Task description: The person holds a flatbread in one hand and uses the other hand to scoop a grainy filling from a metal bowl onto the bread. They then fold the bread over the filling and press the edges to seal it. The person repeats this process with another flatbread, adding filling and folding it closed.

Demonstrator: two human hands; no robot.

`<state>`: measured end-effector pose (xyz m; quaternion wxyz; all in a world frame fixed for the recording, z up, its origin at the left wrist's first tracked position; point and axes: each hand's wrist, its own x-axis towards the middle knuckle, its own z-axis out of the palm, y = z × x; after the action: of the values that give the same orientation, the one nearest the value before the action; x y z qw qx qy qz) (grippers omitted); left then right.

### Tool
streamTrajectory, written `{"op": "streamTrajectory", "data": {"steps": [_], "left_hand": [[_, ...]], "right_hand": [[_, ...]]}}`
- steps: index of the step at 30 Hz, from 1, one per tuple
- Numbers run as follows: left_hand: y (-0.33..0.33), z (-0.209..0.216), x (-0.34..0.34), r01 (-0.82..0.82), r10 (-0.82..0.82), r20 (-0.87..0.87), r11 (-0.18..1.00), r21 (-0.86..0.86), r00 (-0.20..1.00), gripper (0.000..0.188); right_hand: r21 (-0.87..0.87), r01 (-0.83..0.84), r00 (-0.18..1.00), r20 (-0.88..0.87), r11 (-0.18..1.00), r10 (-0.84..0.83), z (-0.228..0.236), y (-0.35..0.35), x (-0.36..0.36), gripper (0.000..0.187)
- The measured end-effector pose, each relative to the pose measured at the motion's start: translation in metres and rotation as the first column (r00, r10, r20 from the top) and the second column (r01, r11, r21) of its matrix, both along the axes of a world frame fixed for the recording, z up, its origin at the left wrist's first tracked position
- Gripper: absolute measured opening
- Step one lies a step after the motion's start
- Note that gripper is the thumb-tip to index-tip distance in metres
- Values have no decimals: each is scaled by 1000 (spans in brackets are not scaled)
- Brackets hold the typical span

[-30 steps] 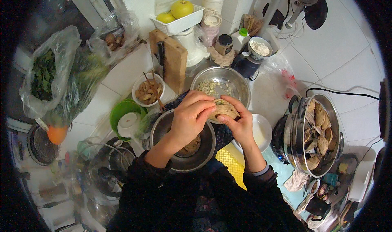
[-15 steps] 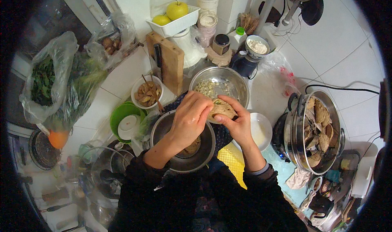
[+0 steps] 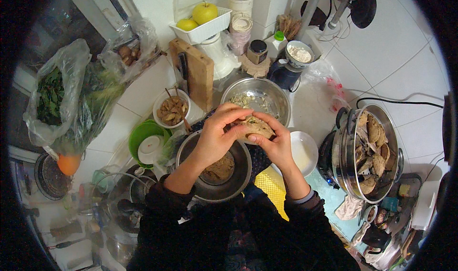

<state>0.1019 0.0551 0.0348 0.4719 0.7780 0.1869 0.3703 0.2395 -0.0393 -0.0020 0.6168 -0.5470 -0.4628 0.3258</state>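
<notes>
Both hands hold one brownish dough dumpling with bits of green and pale filling showing at its upper edge. My left hand curves over its left side, thumb and fingers closed on the edge. Around its right side wraps my right hand, thumb on the near face. Just below my left hand is a steel bowl with a lump of brown dough in it. Beyond the hands stands a wider steel bowl with chopped pale-green filling, partly hidden by my fingers.
At right, a steel steamer pot holds several brown dumplings. A white plate lies beside my right wrist. Left of the bowls are a green basin and a white bowl of brown pieces. A cutting board stands upright behind.
My left hand has shifted its grip: the fingers have lifted and arched over the dumpling, and the thumb now lies along its near side. More of the dough in the bowl shows.
</notes>
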Motion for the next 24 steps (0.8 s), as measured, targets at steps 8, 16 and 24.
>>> {"op": "streamTrajectory", "data": {"steps": [8,16,24], "left_hand": [[4,10,-2,15,1,-160,995,101,987,23],[0,6,5,-43,61,-23,881,471,998,14],[5,-2,3,-44,51,-3,886,462,999,34]], "right_hand": [[53,-14,992,127,999,8,5,1,-2,47],[61,-3,993,120,998,-4,6,2,-2,46],[-11,5,996,88,1000,-4,5,2,-2,44]]}}
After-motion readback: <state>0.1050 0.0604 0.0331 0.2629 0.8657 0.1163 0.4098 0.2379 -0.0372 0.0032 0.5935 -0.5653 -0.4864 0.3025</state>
